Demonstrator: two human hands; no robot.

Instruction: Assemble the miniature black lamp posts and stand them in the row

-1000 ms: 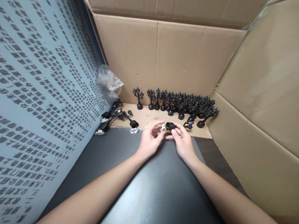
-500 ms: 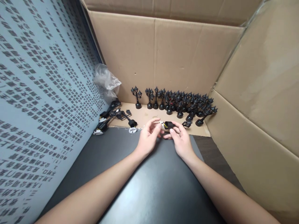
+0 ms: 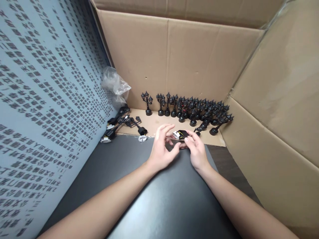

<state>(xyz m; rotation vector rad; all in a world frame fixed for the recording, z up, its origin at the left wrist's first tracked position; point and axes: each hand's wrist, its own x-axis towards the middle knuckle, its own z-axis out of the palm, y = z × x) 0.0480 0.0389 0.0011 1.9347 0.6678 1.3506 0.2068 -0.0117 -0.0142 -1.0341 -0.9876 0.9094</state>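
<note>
My right hand point(image 3: 198, 152) grips the black lamp point(image 3: 185, 135) above the table point(image 3: 139, 199); my left hand point(image 3: 163, 151), spread wide, flanks its white cap point(image 3: 176, 134), whose yellow wires point(image 3: 181, 134) might tear if tugged.

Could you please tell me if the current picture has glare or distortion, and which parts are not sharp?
Head view: pale glare on the dark tabletop; same view: lettering on the printed panel looks slanted and stretched toward the left edge; head view again: the white piece at the black lamp looks soft, its fine details unclear.
</note>
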